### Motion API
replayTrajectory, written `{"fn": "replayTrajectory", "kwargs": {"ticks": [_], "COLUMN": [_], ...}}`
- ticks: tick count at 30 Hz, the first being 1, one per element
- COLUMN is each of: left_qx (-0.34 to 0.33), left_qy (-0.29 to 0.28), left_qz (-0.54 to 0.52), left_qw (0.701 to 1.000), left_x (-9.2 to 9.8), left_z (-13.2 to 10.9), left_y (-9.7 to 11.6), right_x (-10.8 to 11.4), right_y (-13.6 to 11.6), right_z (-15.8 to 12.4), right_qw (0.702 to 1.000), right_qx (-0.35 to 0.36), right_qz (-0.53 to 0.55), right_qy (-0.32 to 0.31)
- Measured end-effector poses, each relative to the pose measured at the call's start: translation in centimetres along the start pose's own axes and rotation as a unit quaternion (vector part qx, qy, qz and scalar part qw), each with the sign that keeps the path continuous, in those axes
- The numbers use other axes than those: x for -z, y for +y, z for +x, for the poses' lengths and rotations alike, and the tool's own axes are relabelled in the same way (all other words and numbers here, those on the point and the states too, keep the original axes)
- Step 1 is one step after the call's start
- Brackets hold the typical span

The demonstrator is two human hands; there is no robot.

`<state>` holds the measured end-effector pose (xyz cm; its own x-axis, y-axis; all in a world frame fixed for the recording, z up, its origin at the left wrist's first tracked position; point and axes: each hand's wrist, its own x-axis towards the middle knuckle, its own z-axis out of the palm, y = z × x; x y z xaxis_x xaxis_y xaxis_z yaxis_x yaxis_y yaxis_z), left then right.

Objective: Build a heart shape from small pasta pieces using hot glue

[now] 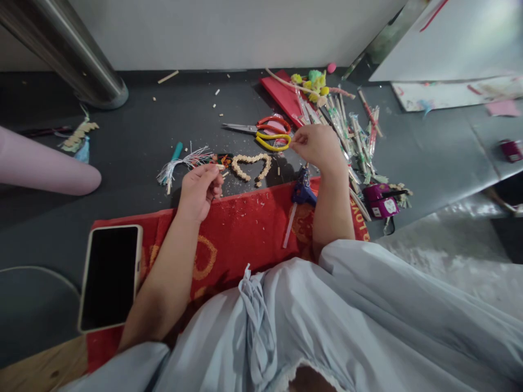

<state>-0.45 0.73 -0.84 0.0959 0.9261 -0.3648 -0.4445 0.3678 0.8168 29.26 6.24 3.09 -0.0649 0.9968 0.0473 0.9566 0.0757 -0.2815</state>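
Observation:
My left hand (201, 188) is curled shut over the edge of a red cloth (232, 228), pinching something small I cannot make out. Just beyond it a heart shape made of small cream pieces (251, 165) lies on the dark floor. My right hand (316, 146) is closed in a pinch beside the yellow handle of the scissors (265, 132); what its fingers hold is too small to tell. A blue glue gun (303, 190) lies under my right wrist on the cloth.
A phone (109, 276) rests on the cloth at left. Wrapped sticks (353, 136), pompoms (312, 81) and a red box (284, 93) lie at the back right. A purple tool (379, 200) sits right. A metal post (65, 49) and a pink shape (44, 166) are at left.

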Motion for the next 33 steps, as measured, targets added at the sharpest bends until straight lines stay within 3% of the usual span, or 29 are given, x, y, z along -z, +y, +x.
{"fn": "replayTrajectory", "kwargs": {"ticks": [10, 17, 20, 24, 33], "left_qx": [-0.005, -0.009, -0.012, -0.018, 0.007], "left_qy": [-0.002, -0.002, -0.005, -0.008, 0.004], "left_qz": [0.016, 0.019, 0.02, 0.022, 0.016], "left_qw": [1.0, 1.0, 1.0, 1.0, 1.0], "left_x": [0.2, 0.2, 0.2, 0.2, -0.1], "left_z": [0.1, 0.1, 0.1, 0.1, -0.1], "left_y": [-0.1, -0.2, -0.1, -0.1, 0.2], "right_x": [0.5, 0.0, -0.1, -0.2, 0.0], "right_y": [-1.0, -0.7, -0.6, -0.7, -1.4], "right_z": [-0.5, -0.3, -0.3, -0.2, -0.5], "right_qw": [0.999, 0.993, 0.997, 0.995, 0.997], "right_qx": [-0.049, -0.065, -0.034, -0.063, -0.048], "right_qz": [-0.008, -0.102, -0.068, -0.077, -0.052], "right_qy": [0.017, -0.017, -0.005, -0.026, -0.014]}}
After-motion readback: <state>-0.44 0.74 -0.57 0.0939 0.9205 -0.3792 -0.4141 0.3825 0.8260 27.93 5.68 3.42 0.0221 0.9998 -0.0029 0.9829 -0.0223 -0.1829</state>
